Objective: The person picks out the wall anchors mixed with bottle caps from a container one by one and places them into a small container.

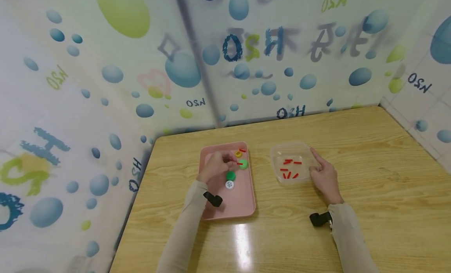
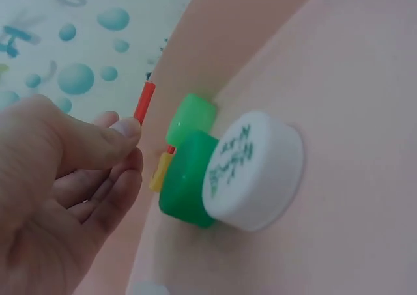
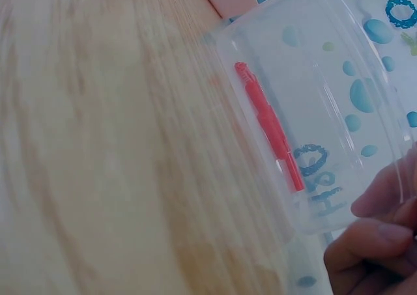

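My left hand (image 1: pixel 219 166) is over the pink tray (image 1: pixel 243 204), pinching a short red stick (image 2: pixel 144 103) between thumb and fingertips. In the head view the stick's tip overlaps a light green cap (image 1: pixel 244 166); the left wrist view shows it apart from the caps. Close by in the tray are a dark green cap (image 1: pixel 230 176), a white cap (image 1: pixel 230 184) with dark marks and a yellow cap (image 1: pixel 238 154). Another red stick (image 1: pixel 242 150) lies by the yellow one. My right hand (image 1: pixel 325 179) grips the side of a clear plastic box (image 1: pixel 275 157) containing several red sticks (image 1: pixel 284 169).
Both containers stand on a wood-grain table (image 1: pixel 289 234), the tray left of the box. A wall (image 1: pixel 246 89) with blue and green bubble patterns rises behind the table's far edge, and another wall (image 1: pixel 70 155) stands along the left side.
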`<state>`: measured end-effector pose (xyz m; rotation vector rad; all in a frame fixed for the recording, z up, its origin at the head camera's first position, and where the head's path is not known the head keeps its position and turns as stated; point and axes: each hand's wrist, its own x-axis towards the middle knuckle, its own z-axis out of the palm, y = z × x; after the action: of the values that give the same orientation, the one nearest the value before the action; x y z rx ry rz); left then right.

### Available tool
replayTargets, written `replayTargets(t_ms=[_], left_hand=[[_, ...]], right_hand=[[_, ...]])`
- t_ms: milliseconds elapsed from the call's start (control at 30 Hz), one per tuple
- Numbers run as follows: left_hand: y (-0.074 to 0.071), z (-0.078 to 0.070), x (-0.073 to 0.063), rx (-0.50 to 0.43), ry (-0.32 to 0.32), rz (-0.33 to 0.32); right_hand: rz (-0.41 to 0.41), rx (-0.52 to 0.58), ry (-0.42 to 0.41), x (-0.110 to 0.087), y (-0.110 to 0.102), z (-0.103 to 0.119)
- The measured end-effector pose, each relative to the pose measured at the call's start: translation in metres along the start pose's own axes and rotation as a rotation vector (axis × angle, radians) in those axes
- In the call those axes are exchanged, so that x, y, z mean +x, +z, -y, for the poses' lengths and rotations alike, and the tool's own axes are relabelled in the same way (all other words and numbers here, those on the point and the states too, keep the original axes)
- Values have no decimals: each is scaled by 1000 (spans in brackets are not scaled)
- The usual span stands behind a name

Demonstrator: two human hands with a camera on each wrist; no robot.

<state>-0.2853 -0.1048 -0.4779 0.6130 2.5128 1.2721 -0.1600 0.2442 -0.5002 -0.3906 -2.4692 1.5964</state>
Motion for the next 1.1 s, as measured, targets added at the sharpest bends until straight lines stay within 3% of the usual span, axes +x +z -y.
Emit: replayTargets(t_ms=[333, 600, 933, 1100], left_hand=[[8, -8, 3, -96, 33, -34], [18, -20, 10, -99, 56, -35], [32, -28, 23, -97, 185, -21], [39, -37, 27, -71, 198, -37]], right_hand=[[-1, -18, -4, 0, 1, -5], [-7, -12, -1, -1, 1, -7], [8, -14, -1, 0, 2, -5], [6, -23, -4, 1, 3, -4]])
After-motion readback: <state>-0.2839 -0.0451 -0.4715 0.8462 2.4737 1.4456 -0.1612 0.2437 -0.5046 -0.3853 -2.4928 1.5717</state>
